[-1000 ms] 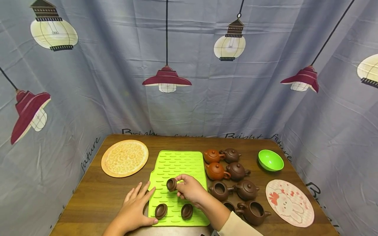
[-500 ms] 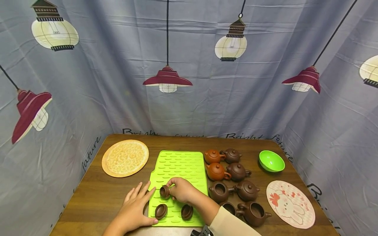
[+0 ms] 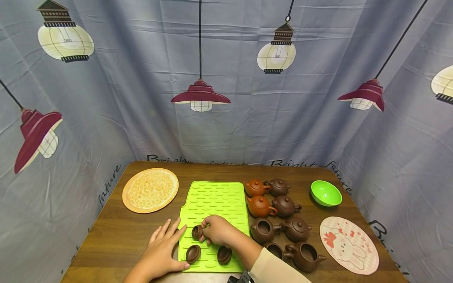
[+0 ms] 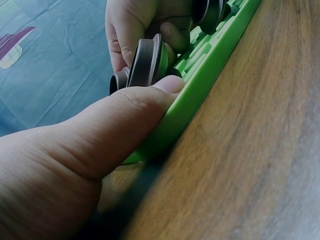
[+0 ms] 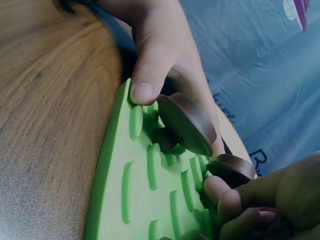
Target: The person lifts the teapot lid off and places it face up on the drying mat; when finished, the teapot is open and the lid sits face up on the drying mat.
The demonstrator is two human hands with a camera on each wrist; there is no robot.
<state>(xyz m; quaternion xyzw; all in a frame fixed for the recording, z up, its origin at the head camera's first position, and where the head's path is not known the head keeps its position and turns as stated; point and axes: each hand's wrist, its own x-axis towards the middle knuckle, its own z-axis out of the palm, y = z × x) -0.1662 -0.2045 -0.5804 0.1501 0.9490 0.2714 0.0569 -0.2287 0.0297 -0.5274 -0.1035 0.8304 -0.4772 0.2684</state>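
Note:
My right hand (image 3: 218, 230) pinches a small dark brown teapot lid (image 3: 196, 232), hollow side showing, low over the left-middle part of the lime green ribbed mat (image 3: 219, 192). Two larger brown lids lie tipped on the mat's near part: the left lid (image 3: 193, 254) and the right lid (image 3: 224, 255). Fingers spread, my left hand (image 3: 159, 251) rests at the mat's left edge, and its thumb (image 4: 125, 115) presses the near corner beside the left lid. In the right wrist view the pinched lid (image 5: 232, 169) shows just beyond that larger lid (image 5: 185, 125).
Right of the mat stand several teapots: orange ones such as this orange teapot (image 3: 260, 206), and dark brown ones, some lidless like the near brown teapot (image 3: 307, 256). Beyond them are a green bowl (image 3: 325, 193) and a rabbit placemat (image 3: 348, 244). A round yellow placemat (image 3: 150, 190) lies back left.
My right hand has carried the small lid a little left and nearer, down toward the mat, and has barely moved in the last half second. The left hand stays in place.

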